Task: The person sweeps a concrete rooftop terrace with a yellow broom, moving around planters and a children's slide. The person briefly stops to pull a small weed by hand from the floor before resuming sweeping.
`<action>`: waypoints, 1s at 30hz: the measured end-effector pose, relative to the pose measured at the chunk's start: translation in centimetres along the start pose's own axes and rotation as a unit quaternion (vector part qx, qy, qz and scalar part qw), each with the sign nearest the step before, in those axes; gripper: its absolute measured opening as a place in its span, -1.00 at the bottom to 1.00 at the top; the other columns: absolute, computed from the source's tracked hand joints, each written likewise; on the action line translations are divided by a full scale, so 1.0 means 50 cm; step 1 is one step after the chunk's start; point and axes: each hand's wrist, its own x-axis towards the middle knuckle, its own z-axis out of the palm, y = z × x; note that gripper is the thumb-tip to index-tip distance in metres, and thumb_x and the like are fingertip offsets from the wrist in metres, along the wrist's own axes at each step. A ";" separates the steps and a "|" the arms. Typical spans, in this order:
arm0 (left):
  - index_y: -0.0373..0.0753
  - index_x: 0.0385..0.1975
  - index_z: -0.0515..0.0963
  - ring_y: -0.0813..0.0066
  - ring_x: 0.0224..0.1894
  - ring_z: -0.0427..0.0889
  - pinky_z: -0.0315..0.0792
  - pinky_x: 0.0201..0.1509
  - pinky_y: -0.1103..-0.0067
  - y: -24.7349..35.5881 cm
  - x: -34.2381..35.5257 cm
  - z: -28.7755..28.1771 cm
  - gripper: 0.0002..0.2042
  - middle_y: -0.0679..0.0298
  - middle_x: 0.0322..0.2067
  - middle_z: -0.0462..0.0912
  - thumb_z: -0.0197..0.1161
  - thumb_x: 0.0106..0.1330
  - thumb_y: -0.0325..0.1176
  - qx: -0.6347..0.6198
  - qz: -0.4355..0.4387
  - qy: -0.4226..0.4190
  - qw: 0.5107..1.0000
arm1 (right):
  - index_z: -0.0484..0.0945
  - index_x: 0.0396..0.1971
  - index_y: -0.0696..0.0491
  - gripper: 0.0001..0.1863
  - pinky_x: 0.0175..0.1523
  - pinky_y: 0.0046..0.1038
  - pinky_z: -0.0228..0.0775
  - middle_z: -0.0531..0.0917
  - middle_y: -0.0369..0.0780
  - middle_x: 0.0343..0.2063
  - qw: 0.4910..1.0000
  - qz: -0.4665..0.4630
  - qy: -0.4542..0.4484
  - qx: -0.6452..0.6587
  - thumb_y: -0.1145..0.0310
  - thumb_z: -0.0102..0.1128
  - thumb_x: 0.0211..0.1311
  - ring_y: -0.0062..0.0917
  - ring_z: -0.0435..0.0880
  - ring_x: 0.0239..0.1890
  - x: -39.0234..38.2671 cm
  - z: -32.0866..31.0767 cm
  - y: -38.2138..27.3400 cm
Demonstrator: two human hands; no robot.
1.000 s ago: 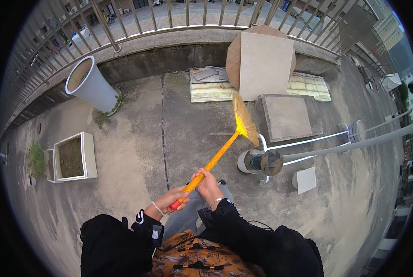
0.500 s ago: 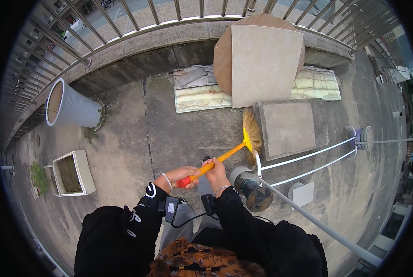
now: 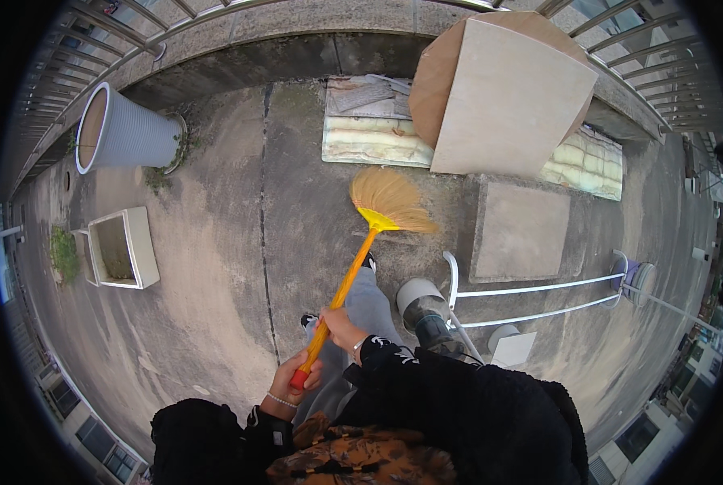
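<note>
Both my hands grip the orange handle of a broom (image 3: 345, 279) with a yellow collar and a wide fan of straw-coloured bristles. My left hand (image 3: 292, 378) is closed round the lower end, by the red cap. Higher up the handle, my right hand (image 3: 344, 328) is wrapped round it. The broom points away from me, its bristles over the concrete floor just short of a marbled slab (image 3: 376, 141). Whether the bristles touch the floor I cannot tell. My shoes and grey trousers show beneath the handle.
A big board (image 3: 507, 101) leans by the railing at the back. Right of me are a raised concrete block (image 3: 523, 230), a white metal frame (image 3: 539, 292) and a grey cylinder (image 3: 423, 301). To the left stand a tall white planter (image 3: 135, 133) and a rectangular planter box (image 3: 141, 246).
The bristles have swung from beside the concrete block leftward and away from me. My hands have come lower and closer to my body, both still on the handle. My view has shifted slightly.
</note>
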 end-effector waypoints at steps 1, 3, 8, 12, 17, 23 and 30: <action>-0.22 -0.08 0.22 0.58 -0.76 0.25 0.11 -0.66 0.67 -0.009 -0.034 -0.004 -0.67 0.27 -0.57 0.33 -0.03 0.25 -0.18 0.020 0.006 0.023 1.000 | 0.27 -0.52 0.13 -0.87 -0.43 -0.25 0.44 0.39 -0.16 -0.62 0.999 0.024 -0.023 -0.028 0.40 -0.09 0.15 -0.37 0.46 -0.58 -0.020 0.018 0.023; -0.21 0.00 0.18 0.59 -0.77 0.24 0.12 -0.67 0.67 -0.019 -0.109 -0.011 -0.61 0.29 -0.59 0.31 -0.03 0.25 -0.16 0.062 0.024 0.059 0.996 | 0.29 -0.49 0.14 -0.85 -0.30 -0.26 0.45 0.42 -0.17 -0.54 0.990 0.089 -0.089 -0.056 0.37 -0.08 0.17 -0.37 0.48 -0.48 -0.063 0.044 0.050; -0.18 0.21 -0.06 0.62 -0.79 0.24 0.16 -0.73 0.75 -0.009 -0.262 -0.059 -0.41 0.30 -0.60 0.31 -0.01 0.26 -0.14 0.098 -0.035 -0.019 0.994 | 0.34 -0.37 0.12 -0.83 0.09 -0.24 0.32 0.41 -0.20 -0.30 0.925 0.266 -0.269 -0.037 0.33 -0.11 0.26 -0.33 0.45 -0.06 -0.169 0.054 0.098; -0.26 0.21 -0.04 0.69 -0.80 0.26 0.12 -0.77 0.82 0.019 -0.235 -0.091 -0.40 0.31 -0.60 0.30 0.00 0.25 -0.18 0.156 -0.076 -0.096 0.980 | 0.33 -0.31 0.13 -0.81 0.18 -0.18 0.18 0.40 -0.18 -0.21 0.929 0.238 -0.285 -0.008 0.30 -0.14 0.28 -0.33 0.31 0.09 -0.198 -0.010 0.063; -0.15 0.23 -0.03 0.68 -0.76 0.30 0.18 -0.75 0.78 0.047 0.014 -0.082 -0.42 0.28 -0.55 0.37 0.01 0.26 -0.18 0.231 -0.132 -0.207 0.942 | 0.30 -0.35 0.12 -0.85 0.08 -0.10 0.27 0.42 -0.19 -0.32 0.990 0.057 -0.119 0.057 0.35 -0.16 0.26 -0.28 0.42 -0.07 -0.165 -0.110 -0.047; -0.19 0.08 0.19 0.62 -0.77 0.28 0.15 -0.68 0.71 -0.005 0.039 -0.128 -0.58 0.29 -0.54 0.40 0.01 0.24 -0.22 0.004 0.017 -0.153 0.988 | 0.29 -0.41 0.13 -0.89 -0.11 -0.17 0.39 0.44 -0.18 -0.50 0.996 0.009 -0.075 -0.046 0.40 -0.11 0.18 -0.32 0.47 -0.37 0.003 -0.050 -0.067; -0.05 0.19 0.03 0.54 -0.80 0.29 0.18 -0.69 0.67 -0.073 -0.158 -0.256 -0.51 0.26 -0.58 0.36 -0.08 0.24 -0.31 -0.065 0.182 0.036 0.981 | 0.29 -0.45 0.10 -0.90 -0.27 -0.24 0.45 0.41 -0.23 -0.58 0.958 0.143 -0.124 -0.213 0.39 -0.06 0.14 -0.38 0.48 -0.49 0.094 0.126 0.252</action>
